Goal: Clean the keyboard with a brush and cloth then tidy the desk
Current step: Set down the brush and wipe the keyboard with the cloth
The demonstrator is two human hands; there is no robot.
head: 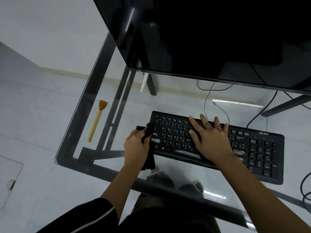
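A black keyboard [252, 148] lies on the glass desk [104, 167], slanting down to the right. My left hand [137, 145] grips a black cloth [149, 158] against the keyboard's left end; the cloth hangs down past the front edge. My right hand [210, 137] lies flat on the middle keys with fingers spread, holding nothing. A brush [96, 121] with a pale wooden handle and orange bristles lies on the desk far to the left, apart from both hands.
A large black monitor [210, 36] stands behind the keyboard and fills the upper right. Cables [208, 96] run behind the keyboard and at the right edge. The desk's dark metal frame and my legs and feet show through the glass.
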